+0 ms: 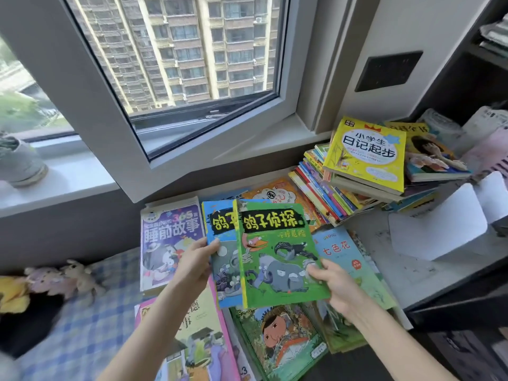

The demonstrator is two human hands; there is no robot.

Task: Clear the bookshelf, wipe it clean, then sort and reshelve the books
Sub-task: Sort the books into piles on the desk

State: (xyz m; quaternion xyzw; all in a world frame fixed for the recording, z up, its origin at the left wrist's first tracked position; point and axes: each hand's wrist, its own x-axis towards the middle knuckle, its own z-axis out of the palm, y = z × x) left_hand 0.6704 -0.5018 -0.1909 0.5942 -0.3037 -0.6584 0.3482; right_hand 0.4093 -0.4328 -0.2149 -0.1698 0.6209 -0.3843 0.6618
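Two thin paperbacks with matching black title bands are being held up over the spread of books. The green book (280, 257) is showing a cartoon elephant and a big-beaked bird. It is overlapping the right part of the blue book (222, 259), which is sitting behind it and sticking out to the left.

The left hand (192, 262) is pinching the blue book's left edge, with the thumb lying on the front cover and the other fingers curling out of sight behind. The right hand (334, 284) is gripping the green book's right edge the same way, thumb on the cover and fingers tucked under.

Below them, more books are lying flat:
- a purple storybook (167, 243) at left
- a pink-edged book (198, 339) under the left forearm
- a book with a child's face (280, 339) below the green one
- a pale blue book (346, 254) just right of it
- an orange book (277, 193) peeking out behind

A leaning stack (324, 199) is sitting further right by the window wall, with a yellow book (365, 155) lying on top. The dark bookshelf (489, 64) is standing at far right. Plush toys (55, 276) are lying on checked bedding (90, 312) at left.
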